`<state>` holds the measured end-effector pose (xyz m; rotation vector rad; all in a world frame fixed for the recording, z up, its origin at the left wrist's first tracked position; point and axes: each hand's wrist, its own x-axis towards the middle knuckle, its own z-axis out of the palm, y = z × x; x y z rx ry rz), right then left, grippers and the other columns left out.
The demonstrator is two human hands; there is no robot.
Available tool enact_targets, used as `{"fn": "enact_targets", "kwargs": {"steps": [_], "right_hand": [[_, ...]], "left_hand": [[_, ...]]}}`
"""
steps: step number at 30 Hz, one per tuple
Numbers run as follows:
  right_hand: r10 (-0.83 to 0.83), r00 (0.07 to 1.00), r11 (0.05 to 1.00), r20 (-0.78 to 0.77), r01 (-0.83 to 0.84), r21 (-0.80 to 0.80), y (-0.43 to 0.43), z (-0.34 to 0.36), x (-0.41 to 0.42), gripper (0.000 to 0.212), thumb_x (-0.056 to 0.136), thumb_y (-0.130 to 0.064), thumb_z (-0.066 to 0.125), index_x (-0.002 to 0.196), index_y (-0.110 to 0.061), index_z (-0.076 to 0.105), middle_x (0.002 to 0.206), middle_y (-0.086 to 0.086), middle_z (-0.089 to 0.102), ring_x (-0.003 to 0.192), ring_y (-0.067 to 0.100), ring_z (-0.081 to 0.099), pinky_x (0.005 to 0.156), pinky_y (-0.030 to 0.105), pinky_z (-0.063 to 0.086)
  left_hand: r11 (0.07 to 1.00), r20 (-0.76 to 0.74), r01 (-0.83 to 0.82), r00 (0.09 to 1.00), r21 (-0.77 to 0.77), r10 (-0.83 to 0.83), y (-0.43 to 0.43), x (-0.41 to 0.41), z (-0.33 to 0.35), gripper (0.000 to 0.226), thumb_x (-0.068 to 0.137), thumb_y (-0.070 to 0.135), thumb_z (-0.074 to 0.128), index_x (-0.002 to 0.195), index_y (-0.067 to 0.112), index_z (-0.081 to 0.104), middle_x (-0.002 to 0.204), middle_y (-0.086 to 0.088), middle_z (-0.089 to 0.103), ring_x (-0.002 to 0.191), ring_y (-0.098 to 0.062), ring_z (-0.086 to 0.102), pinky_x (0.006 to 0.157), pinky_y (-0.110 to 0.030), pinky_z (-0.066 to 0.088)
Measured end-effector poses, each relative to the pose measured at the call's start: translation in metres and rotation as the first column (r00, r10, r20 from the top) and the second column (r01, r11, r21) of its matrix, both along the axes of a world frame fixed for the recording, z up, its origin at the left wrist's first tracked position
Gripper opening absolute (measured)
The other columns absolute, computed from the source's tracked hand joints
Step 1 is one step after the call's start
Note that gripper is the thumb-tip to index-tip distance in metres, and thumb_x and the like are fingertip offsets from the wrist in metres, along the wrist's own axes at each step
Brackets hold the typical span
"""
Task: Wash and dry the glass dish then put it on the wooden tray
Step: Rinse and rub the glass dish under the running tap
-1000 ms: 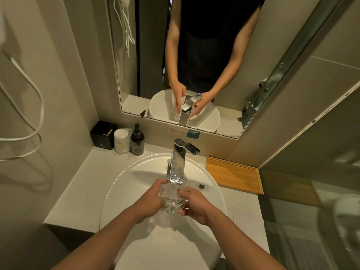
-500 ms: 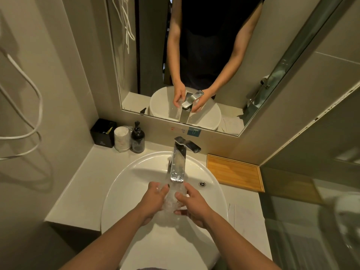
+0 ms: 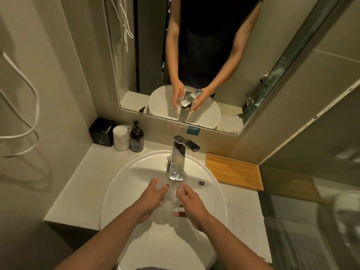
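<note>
Left hand (image 3: pixel 153 199) & right hand (image 3: pixel 191 206) both grasp the glass dish (image 3: pixel 169 201) from either side, under the chrome faucet (image 3: pixel 177 162) spout, water running over it, above the white basin (image 3: pixel 120 191). Wooden tray (image 3: pixel 233 173) at 2 o'clock on counter, nothing on it. At 11 o'clock, 3 items in a row: black box (image 3: pixel 101 132) w/ something inside (can't tell what), wrapped cups (image 3: pixel 120 138), 1 black pump bottle (image 3: pixel 136 139).

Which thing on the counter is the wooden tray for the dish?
Start at the round white basin under the chrome tap. Right of it, against the back wall below the mirror, lies the flat rectangular wooden tray, the only orange-brown item there.
</note>
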<state>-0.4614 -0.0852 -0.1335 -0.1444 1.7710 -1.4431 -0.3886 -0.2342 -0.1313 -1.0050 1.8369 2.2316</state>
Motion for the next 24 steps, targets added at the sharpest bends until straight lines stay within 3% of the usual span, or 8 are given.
{"fn": "enact_targets", "kwargs": {"steps": [4,7,11,14,17,19,22,24], "right_hand": [[0.041,0.999,0.997,-0.021,-0.042,-0.063,0.0,0.003,0.002,0.034,0.108,-0.026,0.049,0.137,-0.04,0.059,0.127,0.0,0.071,0.11,0.022,0.073,0.077,0.031,0.06],[0.043,0.998,0.995,-0.036,-0.046,-0.084,0.004,-0.001,0.004,0.039,0.102,-0.008,0.056,0.135,-0.027,0.062,0.122,0.006,0.074,0.106,0.021,0.074,0.082,0.03,0.059],[-0.012,0.998,0.996,0.058,0.017,-0.084,0.007,-0.007,0.004,0.026,0.107,-0.024,0.053,0.13,-0.017,0.062,0.122,0.009,0.075,0.106,0.024,0.074,0.091,0.036,0.059],[-0.031,0.998,0.999,0.051,0.033,-0.04,0.007,-0.005,0.003,0.029,0.107,-0.038,0.048,0.133,-0.032,0.059,0.123,0.005,0.072,0.102,0.023,0.076,0.084,0.038,0.062],[-0.033,0.999,0.998,0.006,0.033,-0.058,0.005,-0.002,0.002,0.031,0.108,-0.036,0.046,0.137,-0.041,0.058,0.125,-0.002,0.072,0.109,0.021,0.075,0.091,0.044,0.062],[-0.023,0.999,0.997,-0.027,0.021,-0.076,0.005,-0.001,0.002,0.033,0.107,-0.028,0.052,0.138,-0.039,0.059,0.119,-0.003,0.073,0.109,0.02,0.074,0.091,0.045,0.062],[0.004,0.998,0.997,-0.06,-0.009,-0.079,0.01,-0.003,0.003,0.035,0.101,-0.012,0.06,0.132,-0.03,0.063,0.11,-0.003,0.075,0.104,0.022,0.075,0.086,0.035,0.062],[-0.005,0.999,0.995,-0.04,0.0,-0.104,0.014,-0.009,0.005,0.03,0.1,-0.012,0.064,0.13,-0.019,0.064,0.116,0.005,0.076,0.107,0.026,0.074,0.089,0.034,0.06]], "left_hand": [[0.994,0.008,0.063,0.998,-0.085,-0.062,0.005,0.003,-0.003,0.036,0.101,0.047,0.05,0.109,0.012,0.057,0.1,-0.013,0.064,0.078,-0.018,0.064,0.067,-0.041,0.055],[0.987,-0.008,0.064,0.998,-0.148,-0.066,0.006,0.004,-0.013,0.047,0.1,0.053,0.046,0.112,0.009,0.057,0.106,-0.015,0.063,0.085,-0.02,0.07,0.073,-0.044,0.061],[0.995,0.0,0.022,1.0,-0.094,-0.022,0.003,0.005,-0.018,0.053,0.096,0.058,0.045,0.124,0.013,0.046,0.121,-0.011,0.062,0.109,-0.026,0.068,0.093,-0.051,0.059],[0.975,-0.006,0.127,0.991,-0.184,-0.13,0.0,0.004,-0.01,0.033,0.104,0.038,0.045,0.134,0.026,0.04,0.124,-0.007,0.064,0.109,-0.023,0.066,0.088,-0.04,0.057],[0.956,-0.015,0.18,0.982,-0.233,-0.189,0.002,0.001,-0.008,0.037,0.103,0.028,0.049,0.138,0.03,0.037,0.127,-0.007,0.061,0.109,-0.022,0.066,0.078,-0.032,0.056],[0.954,-0.003,0.147,0.988,-0.261,-0.153,0.005,0.001,-0.008,0.03,0.104,0.033,0.046,0.131,0.023,0.038,0.123,-0.008,0.063,0.106,-0.022,0.067,0.079,-0.033,0.057],[0.939,0.002,0.145,0.988,-0.312,-0.151,0.008,0.004,-0.006,0.029,0.106,0.037,0.04,0.128,0.019,0.034,0.12,-0.009,0.063,0.106,-0.021,0.066,0.083,-0.032,0.055],[0.938,-0.005,0.149,0.987,-0.313,-0.159,0.009,0.005,-0.005,0.034,0.106,0.039,0.039,0.129,0.016,0.031,0.12,-0.009,0.062,0.103,-0.018,0.065,0.086,-0.034,0.054]]}}
